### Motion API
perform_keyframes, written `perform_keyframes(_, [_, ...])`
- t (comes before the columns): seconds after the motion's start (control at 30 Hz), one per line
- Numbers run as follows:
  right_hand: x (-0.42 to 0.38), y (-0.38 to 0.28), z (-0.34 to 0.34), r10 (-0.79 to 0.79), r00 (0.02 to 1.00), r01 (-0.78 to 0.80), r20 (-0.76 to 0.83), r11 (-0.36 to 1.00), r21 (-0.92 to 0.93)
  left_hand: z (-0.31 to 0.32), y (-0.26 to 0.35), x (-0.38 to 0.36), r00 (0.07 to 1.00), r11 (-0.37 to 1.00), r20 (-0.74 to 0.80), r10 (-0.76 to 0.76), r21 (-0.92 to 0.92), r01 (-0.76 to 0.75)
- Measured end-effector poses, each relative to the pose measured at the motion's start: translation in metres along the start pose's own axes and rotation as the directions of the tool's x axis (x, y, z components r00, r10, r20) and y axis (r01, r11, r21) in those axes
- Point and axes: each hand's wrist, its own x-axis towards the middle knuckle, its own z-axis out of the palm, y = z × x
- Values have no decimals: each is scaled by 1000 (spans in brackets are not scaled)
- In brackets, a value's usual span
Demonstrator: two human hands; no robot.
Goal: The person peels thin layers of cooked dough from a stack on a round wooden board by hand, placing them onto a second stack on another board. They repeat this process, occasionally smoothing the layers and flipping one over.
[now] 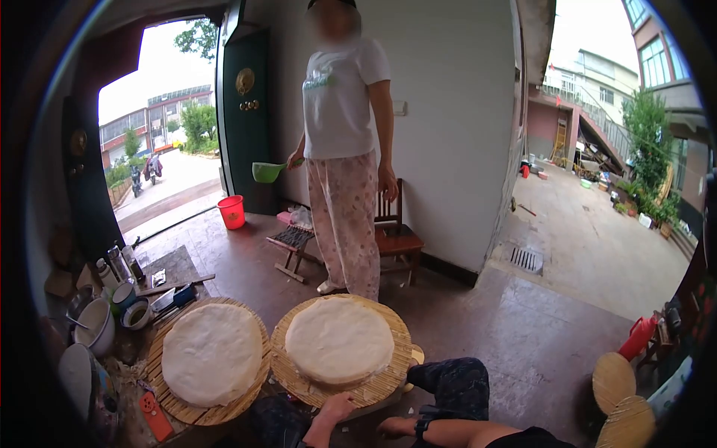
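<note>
Two round slatted straw trays each carry a thick disc of pale dough. My left hand [337, 408] is closed at the front rim of the right tray [405, 349], just below its dough disc [340, 340]. Beside it on the left is the other tray [155, 373] with its dough disc [212, 355]. My right hand [393, 427] is low, right of my left hand and apart from the tray; its fingers are dark and hard to make out. A dark band circles the right wrist.
A person [343, 149] stands beyond the trays with a green dipper [267, 172]. Bowls [95, 326], bottles and a red phone-like object [154, 417] lie left. Behind are a red bucket [232, 213], a stool [290, 239] and a wooden chair [399, 240]. Straw discs [614, 383] stand right.
</note>
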Motion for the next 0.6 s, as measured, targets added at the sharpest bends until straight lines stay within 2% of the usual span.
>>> perform_keyframes(0.03, [-1,1,0,-6,1000,6,1,1000,0,0,0,0,1000,1000,2,-2,0,2])
perform_keyframes(0.1, [-3,2,-1,-13,1000,13,1,1000,1,-1,2,1,992,983,51,-114,-138,120])
perform_keyframes(0.2, [1,12,7,-81,996,81,-41,997,-2,6,-5,4,994,975,34,-102,-194,107])
perform_keyframes(0.33, [-2,8,3,-50,998,49,-31,998,-25,2,2,3,993,981,46,-107,-160,113])
perform_keyframes(0.4, [-1,10,5,-57,997,56,-44,998,-35,-2,8,2,981,966,101,-163,-185,179])
perform_keyframes(0.47, [1,20,11,-103,987,107,-125,994,29,5,3,4,989,977,68,-135,-158,144])
perform_keyframes(0.53, [2,21,10,-93,990,96,-106,995,32,6,0,4,994,985,37,-106,-131,110])
perform_keyframes(0.6, [0,15,4,-83,993,86,-85,996,35,5,1,2,993,977,51,-104,-183,111])
